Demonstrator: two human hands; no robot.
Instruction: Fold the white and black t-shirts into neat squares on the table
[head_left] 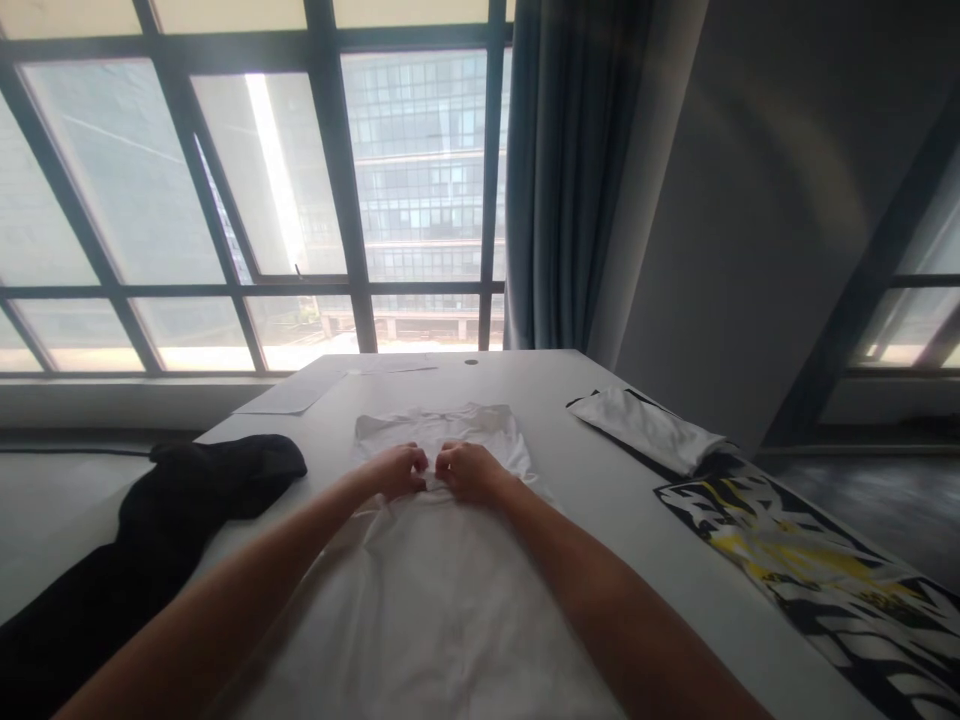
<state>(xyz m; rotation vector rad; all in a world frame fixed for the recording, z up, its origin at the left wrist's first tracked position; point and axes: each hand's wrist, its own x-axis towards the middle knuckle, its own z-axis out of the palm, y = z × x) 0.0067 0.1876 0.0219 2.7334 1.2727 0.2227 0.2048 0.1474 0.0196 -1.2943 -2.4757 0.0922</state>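
A white shirt [442, 590] lies flat along the middle of the white table [585, 480], its collar end pointing away from me. My left hand [399, 470] and my right hand [469, 470] rest side by side on the shirt just below the collar. Both have their fingers curled in and pinch the fabric at the placket. What lies under the fingertips is hidden.
A black garment [150, 530] hangs over the table's left edge. A folded white cloth [649, 428] and a black, white and yellow patterned garment [817, 570] lie on the right. Paper sheets [292, 392] lie at the far edge, below a large window and a blue curtain.
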